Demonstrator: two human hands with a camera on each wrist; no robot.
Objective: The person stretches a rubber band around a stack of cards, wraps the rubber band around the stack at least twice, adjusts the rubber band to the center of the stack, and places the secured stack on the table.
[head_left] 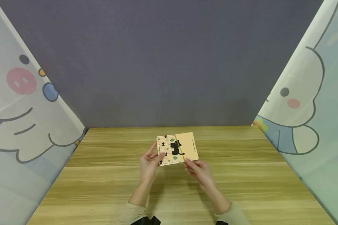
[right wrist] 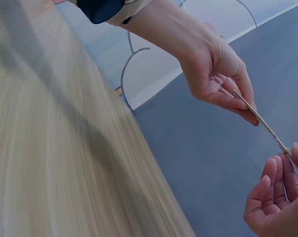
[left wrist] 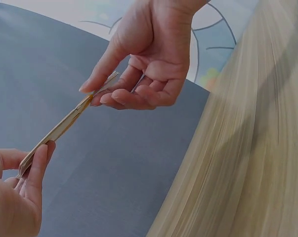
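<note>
A thin, cream, rounded-corner booklet [head_left: 191, 146] with a black cat print is held up above the table, its cover facing the head camera. Round its middle runs a yellow rubber band [head_left: 179, 147], slightly slanted. My left hand [head_left: 148, 165] grips the booklet's left end, thumb on the front and fingers behind. At the lower edge, my right hand [head_left: 201, 173] pinches the band between thumb and fingertips. Seen edge-on in the left wrist view, the booklet [left wrist: 55, 131] shows several thin layers. The back of the booklet is hidden in the head view.
Below the hands lies a wood-grain table [head_left: 107, 184]. A dark grey panel [head_left: 169, 62] stands at its far edge. Cartoon-printed cloths [head_left: 22, 131] hang along both sides.
</note>
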